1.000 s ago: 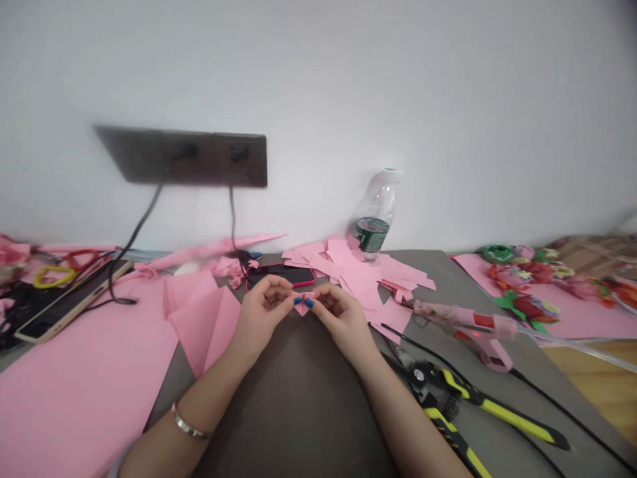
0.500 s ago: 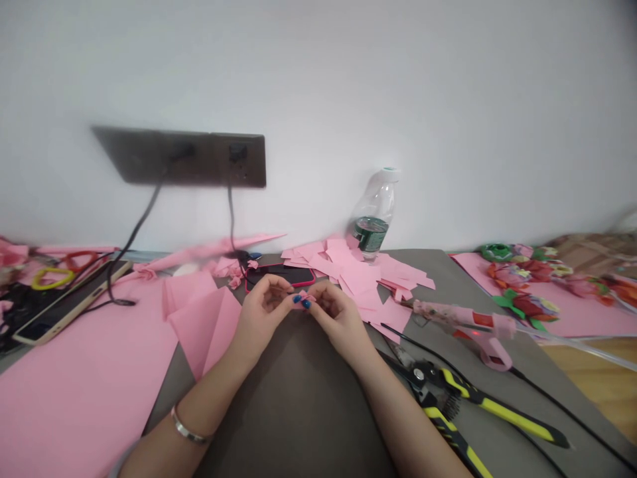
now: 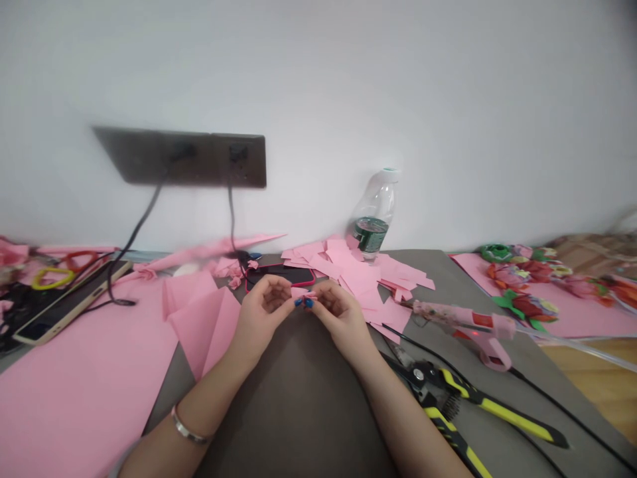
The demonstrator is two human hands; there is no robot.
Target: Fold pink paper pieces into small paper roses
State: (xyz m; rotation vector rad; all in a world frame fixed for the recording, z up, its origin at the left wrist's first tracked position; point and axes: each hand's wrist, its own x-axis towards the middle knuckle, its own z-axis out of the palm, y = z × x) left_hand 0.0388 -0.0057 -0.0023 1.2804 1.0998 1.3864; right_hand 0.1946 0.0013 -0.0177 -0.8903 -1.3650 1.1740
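Between my two hands, over the grey table (image 3: 298,411), is a small folded piece of pink paper (image 3: 298,292). My left hand (image 3: 265,309) pinches its left side between thumb and fingers. On the other side my right hand (image 3: 339,315) pinches it the same way, the two blue-nailed thumbs almost touching. Fingertips cover much of the paper, so its exact folds are hidden. A phone with a red edge (image 3: 283,275) lies just behind the hands. Loose pink paper pieces (image 3: 353,265) are heaped behind my right hand.
To the right lie a pink hot glue gun (image 3: 468,322), yellow-black pliers (image 3: 502,411) and paper flowers (image 3: 532,305). A bottle (image 3: 373,219) stands by the wall. Large pink sheets (image 3: 99,372), another phone (image 3: 64,305) and yellow-handled scissors (image 3: 52,279) are at left. Cables hang from a wall socket (image 3: 239,159).
The pink paper has turned slightly in my fingers, and more of its upper face shows now. Both hands have stayed in nearly the same place.
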